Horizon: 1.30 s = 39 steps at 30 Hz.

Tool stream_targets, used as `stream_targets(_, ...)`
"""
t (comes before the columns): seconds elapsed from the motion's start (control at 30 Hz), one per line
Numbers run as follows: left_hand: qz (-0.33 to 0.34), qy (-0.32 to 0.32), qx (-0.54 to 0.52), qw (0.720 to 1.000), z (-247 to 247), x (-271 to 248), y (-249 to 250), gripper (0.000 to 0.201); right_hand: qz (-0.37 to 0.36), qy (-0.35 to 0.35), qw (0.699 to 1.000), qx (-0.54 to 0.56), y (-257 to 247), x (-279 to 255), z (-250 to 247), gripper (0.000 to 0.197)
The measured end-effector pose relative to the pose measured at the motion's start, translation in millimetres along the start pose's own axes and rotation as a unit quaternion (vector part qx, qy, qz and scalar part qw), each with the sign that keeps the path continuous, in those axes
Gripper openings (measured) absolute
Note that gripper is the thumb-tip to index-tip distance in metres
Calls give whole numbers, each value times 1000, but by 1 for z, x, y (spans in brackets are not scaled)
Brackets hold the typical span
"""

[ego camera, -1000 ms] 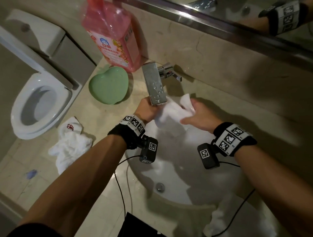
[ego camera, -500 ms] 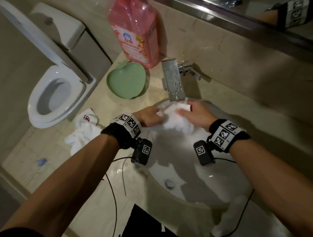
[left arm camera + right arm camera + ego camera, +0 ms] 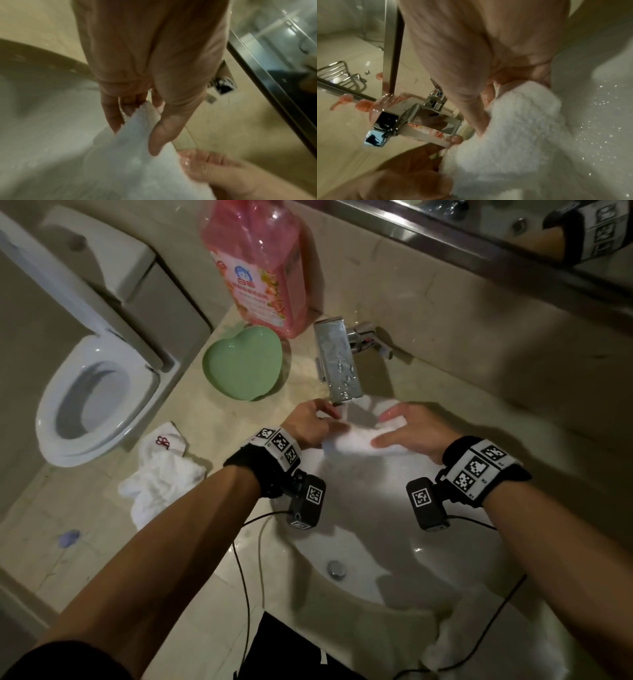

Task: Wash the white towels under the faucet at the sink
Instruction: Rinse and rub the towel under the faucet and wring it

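Counter [image 3: 462,392], beige stone, runs along the mirror wall, with an open toilet [image 3: 96,392] beyond its left end. Sink [image 3: 394,542], white oval basin set into the counter, drain near its front. Bottle of pink liquid [image 3: 260,261] stands behind a green heart-shaped dish [image 3: 243,362], both left of the faucet. Faucet [image 3: 339,361], flat chrome spout, reaches out over the basin's back edge. Crumpled white towel with red stitching [image 3: 161,474] lies on the counter left of the sink; another white cloth [image 3: 455,642] sits at the near right rim. White towel [image 3: 356,436] in work lies bunched just under the spout tip, long axis running left to right between the hands. Left hand [image 3: 308,422] pinches its left end between thumb and fingers; right hand [image 3: 414,429] curls over its right end. Open basin lies toward the person; the spout crowds the far side.
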State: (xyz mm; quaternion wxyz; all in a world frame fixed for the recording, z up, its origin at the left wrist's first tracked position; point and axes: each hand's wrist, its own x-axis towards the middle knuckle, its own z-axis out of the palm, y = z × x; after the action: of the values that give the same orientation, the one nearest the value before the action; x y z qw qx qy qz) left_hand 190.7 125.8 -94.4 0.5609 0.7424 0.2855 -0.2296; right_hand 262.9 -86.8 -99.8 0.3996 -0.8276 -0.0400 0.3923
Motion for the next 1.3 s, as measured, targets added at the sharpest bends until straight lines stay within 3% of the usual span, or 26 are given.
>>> stream_targets(0.1, 72, -55, 169, 981, 11, 7, 6, 51, 13, 23, 1000, -5, 11, -2, -5, 30)
stream_targets(0.23, 123, -57, 305, 943, 22, 14, 13, 33, -5, -8, 995, -95, 18, -7, -12, 49)
stream_targets(0.3, 135, -41, 298, 944, 22, 17, 15, 32, -23, -10, 980, -200, 21, -6, -12, 53)
stream_targets(0.37, 124, -16, 274, 954, 19, 16, 16, 31, -47, 11, 974, -223, 20, -3, -8, 47)
stream_targets(0.5, 113, 58, 163, 978, -3, 16, 6, 27, -50, 54, 987, -139, 13, -1, -1, 37)
stream_targets(0.57, 95, 87, 117, 985, -17, 13, -4, 11, -51, 73, 994, -71, 6, -1, 1, 37)
stream_targets(0.67, 86, 114, 7, 990, -33, 3, -13, 17, -75, 84, 993, -43, -10, -1, 8, 34)
stream_targets(0.77, 81, 114, -49, 989, -48, -10, -18, 9, -98, 68, 993, 5, -25, 2, 20, 25)
stream_targets(0.87, 81, 83, -16, 993, -63, -22, -27, 36, -89, 47, 992, 78, -36, 6, 35, 27)
stream_targets(1.0, 86, 113, 79, 987, -72, -33, -35, 39, -103, 28, 990, 87, -41, 9, 47, 30)
stream_targets(1.1, 77, 127, 121, 981, -75, -37, -39, 37, -116, 40, 992, 32, -43, 12, 51, 40)
stream_targets(1.3, 96, 184, 213, 955, -68, -38, -38, 41, -151, 69, 975, -149, -43, 13, 54, 33)
